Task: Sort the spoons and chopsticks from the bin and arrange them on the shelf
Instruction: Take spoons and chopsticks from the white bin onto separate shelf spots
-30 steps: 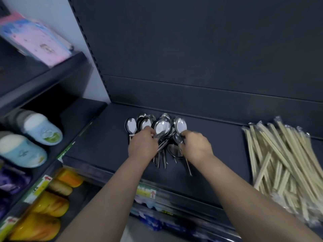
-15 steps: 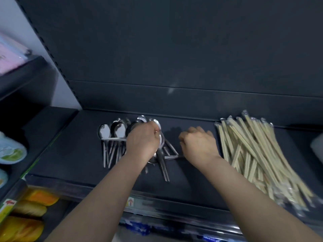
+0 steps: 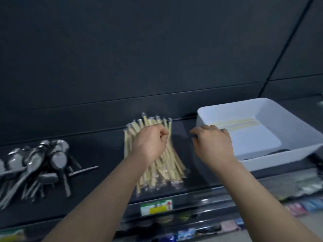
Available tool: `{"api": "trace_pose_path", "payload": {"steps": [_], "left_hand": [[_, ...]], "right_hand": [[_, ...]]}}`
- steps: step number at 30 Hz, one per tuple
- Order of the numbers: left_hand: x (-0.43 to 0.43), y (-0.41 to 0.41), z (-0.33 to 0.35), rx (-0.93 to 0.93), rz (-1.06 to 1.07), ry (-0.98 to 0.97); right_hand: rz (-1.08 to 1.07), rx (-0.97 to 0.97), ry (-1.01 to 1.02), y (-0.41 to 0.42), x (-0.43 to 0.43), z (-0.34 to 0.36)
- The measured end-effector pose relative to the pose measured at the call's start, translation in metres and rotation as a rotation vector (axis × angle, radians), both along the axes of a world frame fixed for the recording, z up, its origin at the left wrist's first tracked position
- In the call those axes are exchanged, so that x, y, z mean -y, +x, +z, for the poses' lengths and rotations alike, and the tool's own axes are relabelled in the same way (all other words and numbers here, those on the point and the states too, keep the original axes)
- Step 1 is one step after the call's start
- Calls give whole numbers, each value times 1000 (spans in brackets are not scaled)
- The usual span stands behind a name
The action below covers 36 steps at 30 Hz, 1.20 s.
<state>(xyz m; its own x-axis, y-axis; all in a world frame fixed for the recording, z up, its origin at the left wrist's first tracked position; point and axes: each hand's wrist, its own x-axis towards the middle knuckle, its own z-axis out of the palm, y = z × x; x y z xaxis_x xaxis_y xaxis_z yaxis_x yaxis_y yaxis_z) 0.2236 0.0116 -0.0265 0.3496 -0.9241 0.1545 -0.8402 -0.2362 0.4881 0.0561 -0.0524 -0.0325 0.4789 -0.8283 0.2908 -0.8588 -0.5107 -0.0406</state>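
A heap of metal spoons (image 3: 37,165) lies at the left of the dark shelf (image 3: 97,154). Wrapped wooden chopsticks (image 3: 164,169) lie in a pile at the middle. At the right stands a white bin (image 3: 288,135) with a few chopsticks (image 3: 236,124) left in it. My left hand (image 3: 150,144) hovers over the chopstick pile, fingers curled into a loose fist with nothing seen in it. My right hand (image 3: 213,144) is between the pile and the bin, near the bin's left wall, fingers bent and apart, empty.
The shelf's back panel is dark and bare. A price label (image 3: 156,206) sits on the shelf's front edge. Packaged goods (image 3: 305,205) fill the lower shelf at the right, blurred.
Both hands have left the spoon heap and moved right, the left over the chopstick pile, the right toward the bin. The view has swung right, bringing the white bin in.
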Motion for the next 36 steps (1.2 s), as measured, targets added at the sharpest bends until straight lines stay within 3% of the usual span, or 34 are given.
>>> {"api": "trace_pose_path", "payload": {"steps": [6, 9, 13, 16, 19, 24, 30, 36], "left_hand": [[74, -133, 5, -83, -171, -42], [101, -174, 3, -64, -234, 120], [130, -202, -10, -58, -349, 420], [149, -218, -23, 60, -450, 620], [162, -228, -37, 199, -475, 703], [180, -222, -44, 356, -469, 626], [203, -187, -33, 249, -371, 535], [193, -141, -9, 260, -179, 212]], "right_hand": [[-107, 96, 68, -136, 56, -6], [-155, 60, 126, -180, 84, -12], [-170, 195, 286, -203, 105, -21], [-137, 139, 272, -202, 107, -27], [-139, 149, 321, -202, 111, -26], [-178, 206, 418, -202, 116, -17], [-252, 194, 437, -201, 135, -5], [28, 36, 557, -149, 141, -13]]}}
